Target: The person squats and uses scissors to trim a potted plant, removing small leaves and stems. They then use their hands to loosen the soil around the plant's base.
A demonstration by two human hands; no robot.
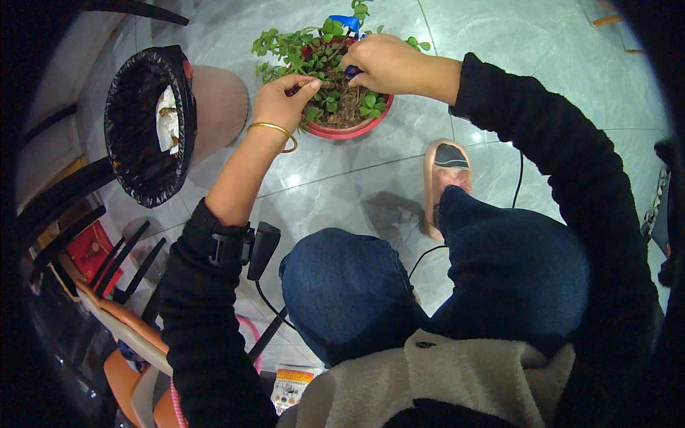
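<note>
A potted plant [332,101] with small round green leaves grows from brown soil in a red plastic pot [348,131] on the floor. My left hand [281,101], with a gold bangle [273,128] at its wrist, reaches over the pot's left side. Its thumb and forefinger pinch at a thin brown stem, mostly hidden by the fingertips. From the right, my right hand [382,64] curls round a dark blue handle [352,71]; the rest of that tool is hidden. Behind this hand, a brighter blue plastic piece [345,22] shows among the leaves.
Left of the pot, a bin [219,107] lined with a black bag holds white crumpled paper [167,120]. Black chair legs [112,262] and orange-and-grey items [134,380] crowd the lower left. My slippered foot [449,176] rests on grey floor tiles [321,187]; a black cable [520,179] hangs nearby.
</note>
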